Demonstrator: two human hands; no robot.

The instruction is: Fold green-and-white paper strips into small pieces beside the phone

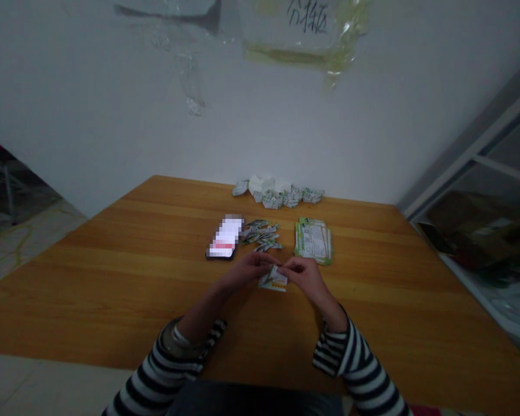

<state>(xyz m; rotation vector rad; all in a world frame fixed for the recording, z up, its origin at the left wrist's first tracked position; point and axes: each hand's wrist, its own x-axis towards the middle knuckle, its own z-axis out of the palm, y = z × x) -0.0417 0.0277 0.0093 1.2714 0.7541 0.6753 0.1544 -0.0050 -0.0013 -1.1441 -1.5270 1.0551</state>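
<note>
My left hand and my right hand meet over the wooden table, both pinching a small printed paper piece with green and orange print. The paper is partly folded between my fingertips and rests on or just above the tabletop. Both sleeves are black-and-white striped. Just beyond my hands lies a cluster of folded paper pieces.
A phone with a lit screen lies left of the folded pieces. A stack of flat printed sheets sits to the right. A row of folded paper shapes lies near the table's far edge by the white wall. A window frame stands at right.
</note>
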